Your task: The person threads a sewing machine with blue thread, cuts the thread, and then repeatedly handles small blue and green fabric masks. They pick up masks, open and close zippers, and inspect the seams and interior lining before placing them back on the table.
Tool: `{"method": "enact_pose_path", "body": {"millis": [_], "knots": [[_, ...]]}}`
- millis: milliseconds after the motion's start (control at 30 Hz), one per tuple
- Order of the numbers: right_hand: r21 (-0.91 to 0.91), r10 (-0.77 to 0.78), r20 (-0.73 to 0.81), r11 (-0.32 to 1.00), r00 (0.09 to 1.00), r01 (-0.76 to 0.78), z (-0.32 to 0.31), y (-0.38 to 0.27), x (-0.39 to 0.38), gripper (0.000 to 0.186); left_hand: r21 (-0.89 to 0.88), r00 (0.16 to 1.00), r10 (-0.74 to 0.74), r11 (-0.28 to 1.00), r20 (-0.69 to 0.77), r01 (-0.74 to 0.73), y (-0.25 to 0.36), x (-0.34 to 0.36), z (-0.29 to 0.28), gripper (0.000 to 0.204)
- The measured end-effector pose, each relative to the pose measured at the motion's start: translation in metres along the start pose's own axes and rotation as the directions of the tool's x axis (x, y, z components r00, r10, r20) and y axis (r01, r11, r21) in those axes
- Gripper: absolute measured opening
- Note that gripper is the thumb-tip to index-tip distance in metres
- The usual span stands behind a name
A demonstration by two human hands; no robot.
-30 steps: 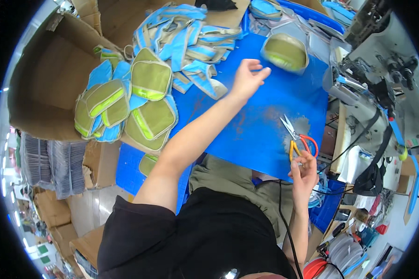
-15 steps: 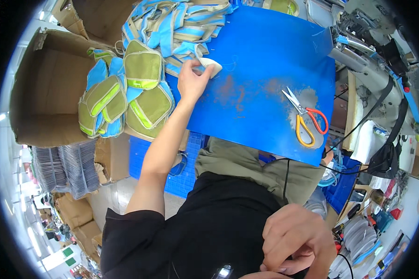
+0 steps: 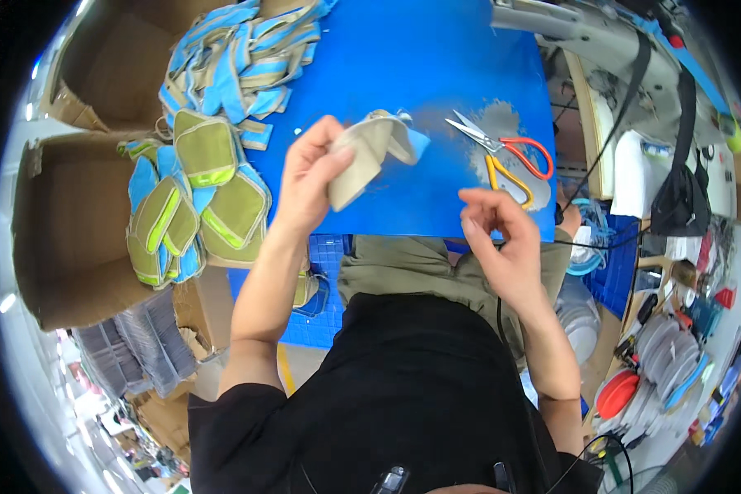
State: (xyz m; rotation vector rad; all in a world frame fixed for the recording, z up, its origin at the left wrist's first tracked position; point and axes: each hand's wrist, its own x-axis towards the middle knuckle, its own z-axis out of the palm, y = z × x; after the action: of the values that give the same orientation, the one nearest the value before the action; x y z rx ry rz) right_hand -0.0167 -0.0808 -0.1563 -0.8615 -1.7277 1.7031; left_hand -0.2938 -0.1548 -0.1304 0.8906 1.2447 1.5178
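Note:
My left hand (image 3: 313, 169) grips a folded beige fabric piece (image 3: 358, 162) with a light blue part, raised over the near part of the blue tabletop (image 3: 387, 58). My right hand (image 3: 490, 230) is open just below the scissors (image 3: 498, 152), its fingers curved and apart. The scissors lie with blades toward the upper left and have one red and one yellow handle. A heap of blue-and-beige straps (image 3: 230, 70) lies at the upper left, above several green-and-blue padded pieces (image 3: 214, 165).
Cardboard boxes (image 3: 62, 214) stand at the left, with bundled grey sheets (image 3: 140, 337) below. A machine (image 3: 667, 148) with hanging black straps is on the right. Stacked round discs (image 3: 659, 354) sit lower right. A blue plastic surface (image 3: 321, 321) shows below the tabletop.
My left hand has picked up the beige piece from beside the strap heap and moved it nearer me. My right hand has risen from my body toward the scissors.

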Motion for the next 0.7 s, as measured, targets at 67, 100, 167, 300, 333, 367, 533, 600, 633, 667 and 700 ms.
{"method": "enact_pose_path", "body": {"millis": [67,100,167,300,333,367,533,600,633,667,700], "knots": [[-0.181,-0.166,-0.074,0.972,0.983,0.151,-0.001,-0.003,0.014,0.047,-0.136,0.997,-0.006,0.991,0.079,0.017,0.014,-0.003,0.002,0.004],[-0.274,-0.25,-0.1,0.937,0.963,0.215,-0.002,-0.006,0.021,0.051,-0.039,0.989,0.013,0.999,0.149,-0.007,0.018,-0.005,0.0,0.004],[-0.324,-0.371,-0.077,0.887,0.926,0.328,-0.003,-0.015,0.04,0.063,0.146,0.955,0.052,0.984,0.291,-0.098,0.029,-0.007,0.003,0.007],[-0.119,-0.21,0.301,0.96,0.93,0.255,0.002,-0.033,0.063,0.086,0.728,0.833,0.392,0.421,0.391,-0.54,0.052,-0.002,0.03,0.02],[0.027,-0.19,0.371,0.981,0.909,0.194,0.004,-0.03,0.063,0.082,0.769,0.803,0.49,0.348,0.339,-0.537,0.051,0.004,0.032,0.02],[0.174,-0.181,0.443,0.978,0.878,0.114,0.008,-0.028,0.06,0.078,0.811,0.763,0.58,0.277,0.287,-0.516,0.047,0.009,0.033,0.021],[0.608,-0.011,0.496,0.718,0.868,-0.339,0.014,-0.042,0.053,0.041,0.736,0.541,0.816,0.236,0.205,-0.635,0.021,0.022,0.052,0.036],[0.54,0.053,0.481,0.769,0.875,-0.343,0.01,-0.047,0.053,0.029,0.756,0.501,0.832,0.165,0.239,-0.634,0.016,0.032,0.059,0.035],[0.491,0.015,0.395,0.842,0.919,-0.225,0.008,-0.052,0.048,0.025,0.759,0.482,0.838,0.133,0.258,-0.638,0.011,0.04,0.061,0.035],[0.431,-0.03,0.324,0.894,0.946,-0.119,0.007,-0.063,0.042,0.022,0.808,0.51,0.839,0.16,0.192,-0.567,0.006,0.047,0.059,0.034],[0.359,-0.083,0.256,0.933,0.963,-0.015,0.006,-0.072,0.037,0.018,0.865,0.621,0.78,0.258,0.076,-0.43,0.001,0.05,0.054,0.032]]}}
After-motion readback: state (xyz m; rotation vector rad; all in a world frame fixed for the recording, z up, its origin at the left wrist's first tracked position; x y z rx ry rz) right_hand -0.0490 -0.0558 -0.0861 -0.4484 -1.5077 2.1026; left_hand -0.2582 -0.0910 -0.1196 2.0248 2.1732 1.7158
